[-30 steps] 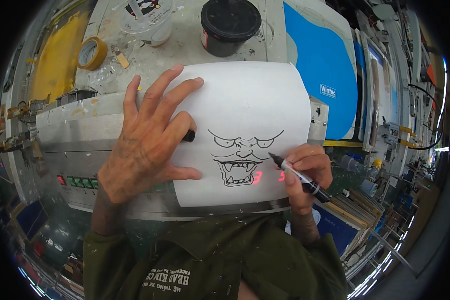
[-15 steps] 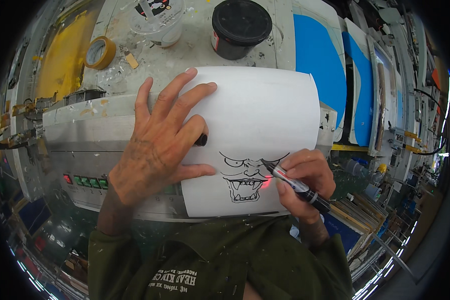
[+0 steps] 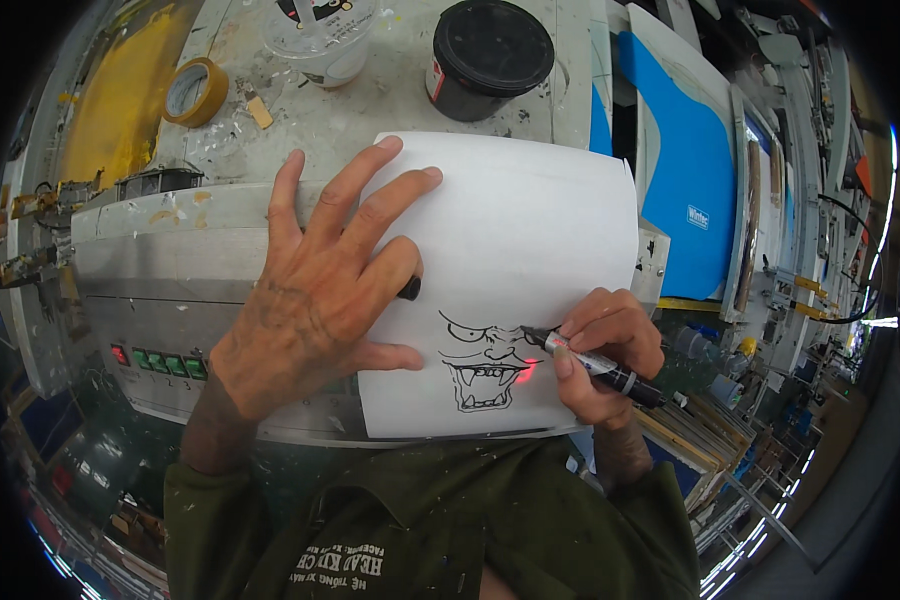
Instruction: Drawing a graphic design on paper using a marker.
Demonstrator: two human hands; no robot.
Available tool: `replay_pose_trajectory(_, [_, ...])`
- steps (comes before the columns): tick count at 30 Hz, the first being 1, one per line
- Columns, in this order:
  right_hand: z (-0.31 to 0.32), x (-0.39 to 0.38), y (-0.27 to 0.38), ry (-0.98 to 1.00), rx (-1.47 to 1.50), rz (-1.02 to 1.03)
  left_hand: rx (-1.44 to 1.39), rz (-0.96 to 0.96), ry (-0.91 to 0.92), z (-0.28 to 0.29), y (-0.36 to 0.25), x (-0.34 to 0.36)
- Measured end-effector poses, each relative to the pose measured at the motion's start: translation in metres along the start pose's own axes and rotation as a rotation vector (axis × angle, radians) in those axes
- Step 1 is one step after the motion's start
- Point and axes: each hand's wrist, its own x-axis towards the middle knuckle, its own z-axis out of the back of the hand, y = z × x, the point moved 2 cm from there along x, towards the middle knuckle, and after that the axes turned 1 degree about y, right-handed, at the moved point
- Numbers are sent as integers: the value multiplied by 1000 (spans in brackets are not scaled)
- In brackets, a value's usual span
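A white paper sheet (image 3: 510, 210) lies over a metal machine panel, bearing a black line drawing (image 3: 480, 390) of a scowling, fanged face. My left hand (image 3: 330, 270) rests on the sheet's left side, most fingertips and thumb spread on it, with one bent finger curled round a black marker cap (image 3: 409, 288). My right hand (image 3: 615, 355) grips a black-and-silver marker (image 3: 600, 370), its tip at the drawing's right eye, partly covering that eye. A red glow shows through the paper beside the mouth.
Behind the sheet on a paint-spattered surface (image 3: 390, 110) are a yellow tape roll (image 3: 212, 95), a plastic cup (image 3: 320, 55) and a black lidded tub (image 3: 490, 55). Blue-coated screens (image 3: 690, 220) stand right, a yellow screen (image 3: 110, 110) left. Lit buttons (image 3: 168, 365) show on the panel; stacked boards (image 3: 690, 440) are lower right.
The marker tip has moved up and left from beside the nose to the right eye, with my right hand. The view has shifted slightly; my left hand keeps its pose on the paper.
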Motion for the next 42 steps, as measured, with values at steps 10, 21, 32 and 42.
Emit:
replay_pose_trajectory(10, [3,-29,9,273,65,8,32,-12,1,-3,0,0])
replay_pose_trajectory(21, [-11,-18,4,131,-63,105,-3,12,1,-1,-1,2])
replay_pose_trajectory(32, [-15,-13,9,117,-90,59,-3,37,14,-2,0,1])
replay_pose_trajectory(42, [-13,-18,5,54,-82,61,-2,33,12,-1,-2,0])
